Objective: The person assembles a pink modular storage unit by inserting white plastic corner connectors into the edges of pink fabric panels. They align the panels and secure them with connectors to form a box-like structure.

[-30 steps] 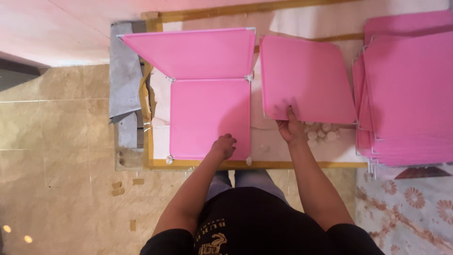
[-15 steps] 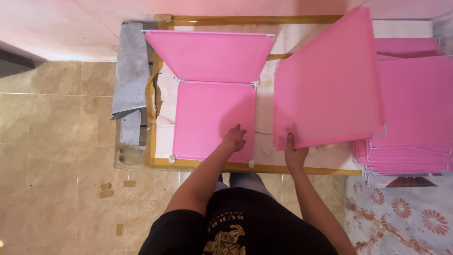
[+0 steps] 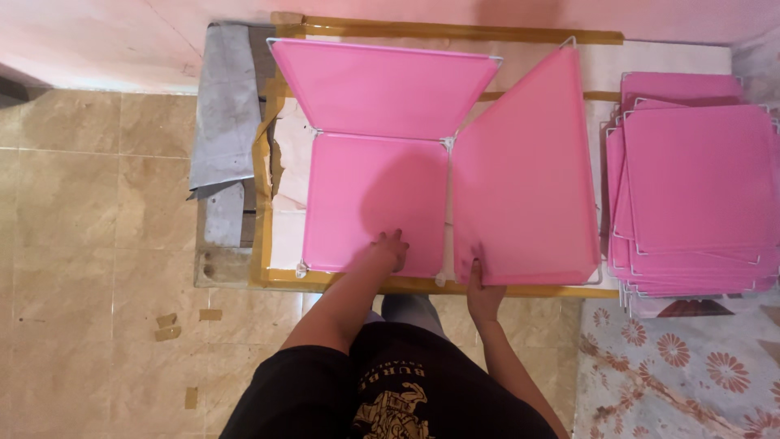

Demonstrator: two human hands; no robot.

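Observation:
A flat pink panel with a white wire edge lies on a low table. A second pink panel stands tilted up along its far edge. My left hand presses flat on the near part of the flat panel. My right hand grips the near edge of a third pink panel, which stands tilted beside the flat panel's right edge, close to the white corner connectors.
A stack of several more pink panels lies at the right. The table has a yellow-taped rim and a grey cloth at its left. Beige tiled floor lies at the left, a flowered mat at the lower right.
My right hand has lifted the third panel from lying flat on the right, stood it up and brought it in against the flat panel's right edge. My left hand stayed pressed on the flat panel.

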